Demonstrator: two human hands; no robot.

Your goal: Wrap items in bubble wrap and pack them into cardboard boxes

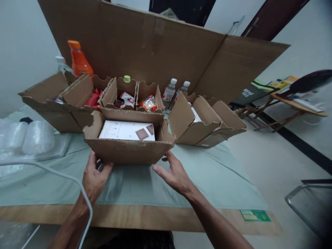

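Observation:
A brown open-topped cardboard box is in the middle of the table, with its long side towards me. Inside it lies a white carton with brown squares printed at one end. My left hand grips the box's lower left corner, thumb at the front bottom edge and fingers partly hidden along the side. At the lower right corner my right hand holds the box between thumb and fingers; some fingertips are hidden behind it. Whether the box rests fully on the cloth I cannot tell.
Behind stand more cardboard bins with snack packets, and bins to the right. An orange bottle and clear bottles stand before a cardboard screen. Bubble wrap lies left; a white cable crosses near my left arm.

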